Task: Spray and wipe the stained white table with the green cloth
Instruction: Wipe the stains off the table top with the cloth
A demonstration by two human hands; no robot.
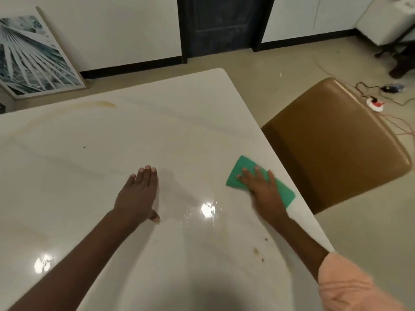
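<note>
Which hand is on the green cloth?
The right hand, near the table's right edge. It presses flat on the green cloth. The left hand lies flat on the bare white table.

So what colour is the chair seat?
The chair seat is tan brown, seen in the head view.

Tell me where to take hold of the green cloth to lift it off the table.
Pinch the green cloth at its far corner, coming from above and from the table's middle. It lies flat on the white table near the right edge, and the right hand presses flat on its middle, so only the outer parts are free.
</note>
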